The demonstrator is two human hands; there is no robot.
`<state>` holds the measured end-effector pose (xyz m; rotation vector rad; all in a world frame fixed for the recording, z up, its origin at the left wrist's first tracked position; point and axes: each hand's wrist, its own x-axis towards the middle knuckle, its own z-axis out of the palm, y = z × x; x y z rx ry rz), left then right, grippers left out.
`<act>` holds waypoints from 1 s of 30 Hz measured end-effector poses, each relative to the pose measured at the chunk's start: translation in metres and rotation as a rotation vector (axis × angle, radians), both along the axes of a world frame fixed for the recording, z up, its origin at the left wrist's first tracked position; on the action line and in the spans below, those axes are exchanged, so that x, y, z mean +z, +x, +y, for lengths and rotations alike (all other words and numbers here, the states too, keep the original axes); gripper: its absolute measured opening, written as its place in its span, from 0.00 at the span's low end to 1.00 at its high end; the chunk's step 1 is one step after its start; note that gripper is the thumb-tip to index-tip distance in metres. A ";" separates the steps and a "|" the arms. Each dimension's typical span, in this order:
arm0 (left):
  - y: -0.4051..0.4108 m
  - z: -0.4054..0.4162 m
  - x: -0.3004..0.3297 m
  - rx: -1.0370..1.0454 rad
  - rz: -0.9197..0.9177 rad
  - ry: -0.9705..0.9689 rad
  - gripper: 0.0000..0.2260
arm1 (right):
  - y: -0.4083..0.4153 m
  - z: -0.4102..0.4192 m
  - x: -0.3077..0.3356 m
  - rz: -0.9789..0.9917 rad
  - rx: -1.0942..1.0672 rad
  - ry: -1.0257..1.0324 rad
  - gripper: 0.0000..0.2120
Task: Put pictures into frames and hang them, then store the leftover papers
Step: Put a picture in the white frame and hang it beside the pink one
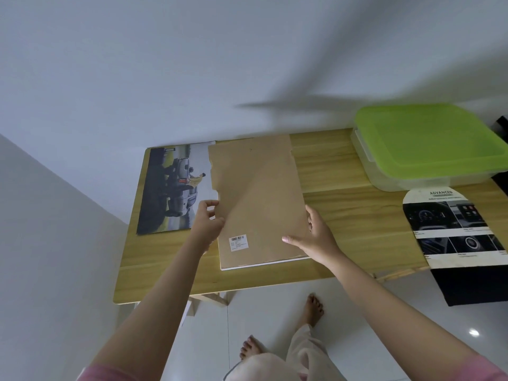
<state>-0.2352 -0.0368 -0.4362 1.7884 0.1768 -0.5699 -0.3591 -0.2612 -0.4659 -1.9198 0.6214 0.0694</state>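
Observation:
A brown cardboard sheet (255, 193) with a small barcode label lies on the wooden table (357, 224), covering a white frame whose edge (264, 264) shows at the front. My left hand (207, 222) pinches the sheet's torn left edge. My right hand (316, 237) holds its right edge, thumb on top and fingers curled over the side. A car picture (170, 191) lies flat on the table to the left, partly under the cardboard.
A clear plastic box with a green lid (428, 144) stands at the table's back right. A printed car brochure (456, 226) lies at the right over a black cloth (472, 284). The white wall is close behind the table. My bare feet stand on white floor tiles.

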 end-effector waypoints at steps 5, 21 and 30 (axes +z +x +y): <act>0.004 0.004 0.005 0.028 -0.040 -0.017 0.18 | 0.007 0.008 0.007 -0.039 -0.030 0.040 0.38; -0.008 -0.055 0.023 -0.159 -0.395 0.215 0.19 | -0.010 -0.057 0.023 -0.116 -0.062 -0.024 0.48; -0.037 -0.149 -0.001 -0.293 -0.369 0.360 0.19 | -0.039 -0.155 0.008 0.105 -0.027 -0.046 0.50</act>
